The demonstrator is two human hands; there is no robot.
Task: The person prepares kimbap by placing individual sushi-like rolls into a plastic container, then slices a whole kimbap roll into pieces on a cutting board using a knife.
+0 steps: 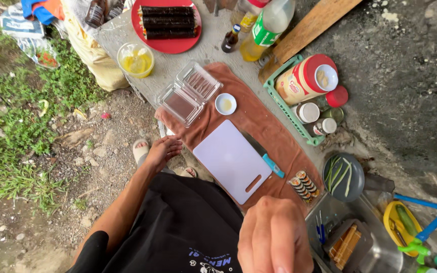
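My left hand (162, 150) hangs open with fingers spread, just left of the brown towel (259, 121) and touching nothing. Close to the camera, my right hand (274, 235) has its fingers curled shut and seems to hold nothing. On the towel lies a white cutting board (231, 159). A knife with a blue handle (271, 164) rests along its right edge. Beside the knife sits a row of sliced seaweed rolls (303, 185). An open clear plastic box (188, 93) and a small white saucer (225, 103) lie at the towel's far end.
A red plate (165, 44) bears three uncut seaweed rolls. Nearby stand a cup of yellow liquid (135, 58), bottles (265, 28), a green crate of jars (307, 96), and a dark plate of green strips (342, 177). A metal tray (375, 247) holds a bamboo mat. Gravel and grass lie left.
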